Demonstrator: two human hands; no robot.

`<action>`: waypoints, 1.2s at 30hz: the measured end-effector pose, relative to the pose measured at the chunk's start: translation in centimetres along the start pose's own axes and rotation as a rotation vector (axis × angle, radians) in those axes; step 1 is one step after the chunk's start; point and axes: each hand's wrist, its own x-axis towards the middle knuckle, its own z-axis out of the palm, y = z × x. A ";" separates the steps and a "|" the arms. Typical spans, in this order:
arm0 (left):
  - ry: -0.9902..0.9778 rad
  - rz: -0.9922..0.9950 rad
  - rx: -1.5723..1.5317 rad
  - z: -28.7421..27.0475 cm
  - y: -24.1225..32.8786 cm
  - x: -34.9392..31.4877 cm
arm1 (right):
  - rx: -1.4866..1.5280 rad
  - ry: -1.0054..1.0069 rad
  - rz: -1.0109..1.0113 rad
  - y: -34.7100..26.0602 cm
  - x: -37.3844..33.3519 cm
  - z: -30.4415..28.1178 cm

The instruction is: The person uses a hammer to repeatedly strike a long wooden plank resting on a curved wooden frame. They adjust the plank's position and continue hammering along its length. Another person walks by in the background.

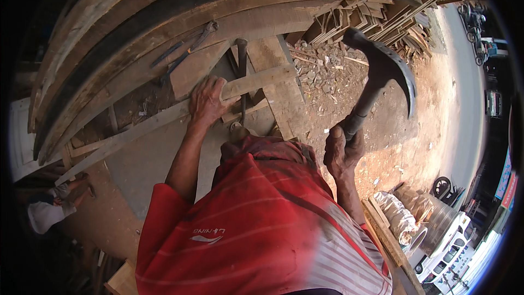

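My right hand (pixel 345 150) is closed round the handle of a claw hammer (pixel 376 68), raised out to the right with its dark head up and the curved claw toward the right. My left hand (pixel 207 101) grips a long, narrow wooden strip (pixel 147 129), its fingers bent over the upper edge. That strip runs from the lower left up to the right, its right end lying across a wide plank (pixel 278 95). Just right of my left hand, a dark metal bar (pixel 242 63) stands behind the strip; its lower part is partly hidden.
Long curved beams (pixel 180 19) fill the far side. Pincers (pixel 203 35) and other blue-handled tools lie on the nearest beam. Stacked boards (pixel 376 22) stand at the far right, above wood scraps on dirt. Another person (pixel 54 205) is at the left. Sacks (pixel 401 213) lie at the right.
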 end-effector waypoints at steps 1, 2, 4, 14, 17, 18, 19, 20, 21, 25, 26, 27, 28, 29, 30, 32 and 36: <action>0.006 0.010 -0.010 0.3 0.0 -0.1 | 0.079 0.075 -0.139 -0.6 0.4 -0.2; 0.016 0.016 -0.020 0.5 -0.3 -0.1 | 0.164 0.057 -0.267 -2.5 1.5 -0.1; 0.027 0.028 -0.033 0.6 -0.4 0.0 | 0.171 0.047 -0.393 -2.2 2.4 0.1; -0.018 -0.016 -0.025 0.4 -0.5 -0.2 | -0.450 -0.352 0.378 0.6 -1.1 1.9; -0.010 -0.016 -0.014 0.2 -0.2 -0.3 | -0.366 -0.339 0.413 1.2 -1.8 1.8; -0.008 -0.013 -0.013 0.1 -0.1 -0.3 | -0.317 -0.338 0.440 1.7 -2.2 1.3; 0.001 -0.007 -0.014 0.1 -0.2 -0.3 | -0.265 -0.339 0.464 1.4 -2.2 1.4; 0.011 -0.001 -0.015 0.2 -0.2 -0.3 | -0.148 -0.303 0.469 0.9 -2.2 1.4; 0.020 0.005 -0.016 0.2 -0.2 -0.3 | -0.030 -0.267 0.472 -0.1 -2.2 1.4; 0.027 0.047 -0.023 0.1 -0.4 -0.2 | 0.204 -0.225 0.405 -5.1 -1.0 0.8; 0.030 0.049 -0.026 0.3 -0.5 -0.2 | 0.162 -0.225 0.402 -5.6 -0.9 0.6; 0.032 0.050 -0.029 0.4 -0.6 -0.2 | 0.119 -0.226 0.400 -5.9 -0.9 0.3; 0.033 0.046 -0.027 0.3 -0.6 -0.2 | 0.078 -0.231 0.395 -5.9 -0.9 0.1; 0.033 0.041 -0.024 0.2 -0.5 -0.2 | 0.059 -0.229 0.403 -5.8 -1.0 -0.1; 0.035 0.034 -0.021 0.2 -0.5 -0.2 | 0.040 -0.227 0.411 -5.6 -1.4 -0.3; 0.058 0.053 -0.040 0.3 -0.6 -0.2 | 0.028 -0.240 0.405 -4.6 -2.3 -0.7; -0.105 -0.046 -0.093 -0.6 0.2 0.3 | 0.092 -0.254 0.592 -4.2 -4.1 0.4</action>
